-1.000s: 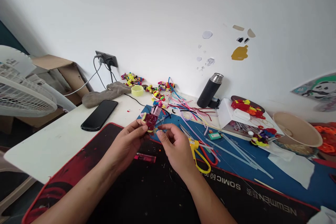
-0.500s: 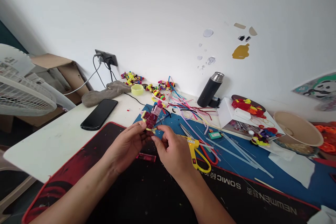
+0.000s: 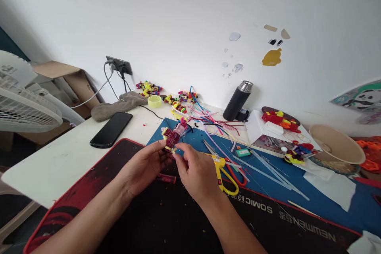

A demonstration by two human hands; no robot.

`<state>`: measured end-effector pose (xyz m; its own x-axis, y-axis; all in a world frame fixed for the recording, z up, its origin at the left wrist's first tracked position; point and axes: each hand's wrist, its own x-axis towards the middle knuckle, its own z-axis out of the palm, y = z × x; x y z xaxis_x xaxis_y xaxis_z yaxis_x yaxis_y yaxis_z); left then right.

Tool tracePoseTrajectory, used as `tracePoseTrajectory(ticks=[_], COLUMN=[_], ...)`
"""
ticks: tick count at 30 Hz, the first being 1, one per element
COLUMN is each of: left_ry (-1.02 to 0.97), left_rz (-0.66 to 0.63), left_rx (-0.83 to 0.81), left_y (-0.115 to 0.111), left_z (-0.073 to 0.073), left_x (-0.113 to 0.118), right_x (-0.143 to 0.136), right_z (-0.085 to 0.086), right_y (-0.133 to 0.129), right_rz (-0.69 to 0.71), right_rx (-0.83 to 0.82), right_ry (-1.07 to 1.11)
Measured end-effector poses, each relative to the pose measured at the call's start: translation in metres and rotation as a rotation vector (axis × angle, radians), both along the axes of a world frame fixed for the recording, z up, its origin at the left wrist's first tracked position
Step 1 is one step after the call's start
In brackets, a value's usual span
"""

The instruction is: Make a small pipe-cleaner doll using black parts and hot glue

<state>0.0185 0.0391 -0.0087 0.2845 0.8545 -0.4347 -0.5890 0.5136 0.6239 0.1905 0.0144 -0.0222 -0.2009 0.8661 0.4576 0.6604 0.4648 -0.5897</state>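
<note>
Between my hands, above the black mat, is a small fuzzy pipe-cleaner figure (image 3: pixel 172 137) in dark red, pink and pale yellow, tilted to the right. My left hand (image 3: pixel 149 161) grips its lower left side between thumb and fingers. At the figure's bottom right, my right hand (image 3: pixel 195 168) pinches a pale yellow end with thumb and forefinger. A red lighter-like piece (image 3: pixel 166 178) lies on the mat below. Right of my right hand are a yellow glue gun (image 3: pixel 219 163) and open scissors (image 3: pixel 235 172) with red handles.
Loose pipe cleaners (image 3: pixel 212 121) lie behind the blue mat (image 3: pixel 154 133). A black flask (image 3: pixel 238 101) stands by the wall. Clear glue sticks (image 3: pixel 274 174) and a green box (image 3: pixel 243 152) lie to the right. A phone (image 3: pixel 111 130) and a fan (image 3: pixel 26 99) are left.
The figure has tipped further to the right in my hands, its pink top shifting right. Both hands keep their hold at nearly the same place.
</note>
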Motion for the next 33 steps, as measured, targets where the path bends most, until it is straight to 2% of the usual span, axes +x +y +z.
tracePoseTrajectory(ticks=[11, 15, 19, 24, 30, 33], left_ry=[0.013, 0.041, 0.065, 0.131, 0.382, 0.479], left_rz=[-0.014, 0.048, 0.130, 0.177, 0.148, 0.102], left_rx=[-0.029, 0.063, 0.178, 0.355, 0.622, 0.718], left_y=[0.000, -0.003, -0.007, -0.009, -0.011, -0.009], left_z=[-0.003, -0.006, -0.007, -0.006, -0.006, -0.004], left_x=[-0.001, 0.003, 0.008, 0.013, 0.008, 0.003], right_x=[0.001, 0.001, 0.001, -0.001, -0.004, -0.004], right_z=[0.001, 0.001, 0.003, 0.011, 0.012, 0.013], right_y=[-0.001, -0.001, -0.001, 0.000, 0.004, 0.005], right_rz=[0.020, 0.013, -0.008, -0.048, 0.100, 0.109], right_rx=[0.072, 0.074, 0.046, -0.173, -0.703, -0.869], right_ry=[-0.135, -0.133, -0.026, 0.255, 0.925, 1.150])
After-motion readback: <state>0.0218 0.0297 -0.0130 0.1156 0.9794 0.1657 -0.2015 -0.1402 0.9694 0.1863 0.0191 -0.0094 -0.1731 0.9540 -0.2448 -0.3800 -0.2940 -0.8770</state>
